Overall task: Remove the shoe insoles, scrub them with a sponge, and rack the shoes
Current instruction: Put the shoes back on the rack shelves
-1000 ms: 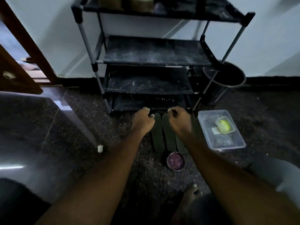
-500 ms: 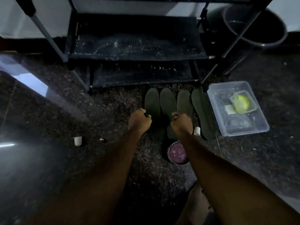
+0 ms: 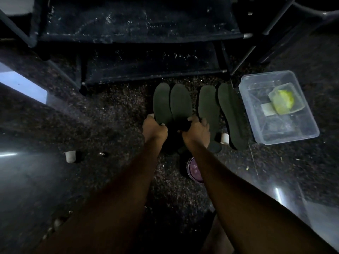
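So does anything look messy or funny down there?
A bit. The shoe rack shelves are streaked with pale dust, and two small white caps lie loose on the floor, one far left, one between the right insoles. The left two insoles, gripped by the left hand and right hand, lie neatly.

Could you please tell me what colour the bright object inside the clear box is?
The bright object is yellow-green, clearest in the head view.
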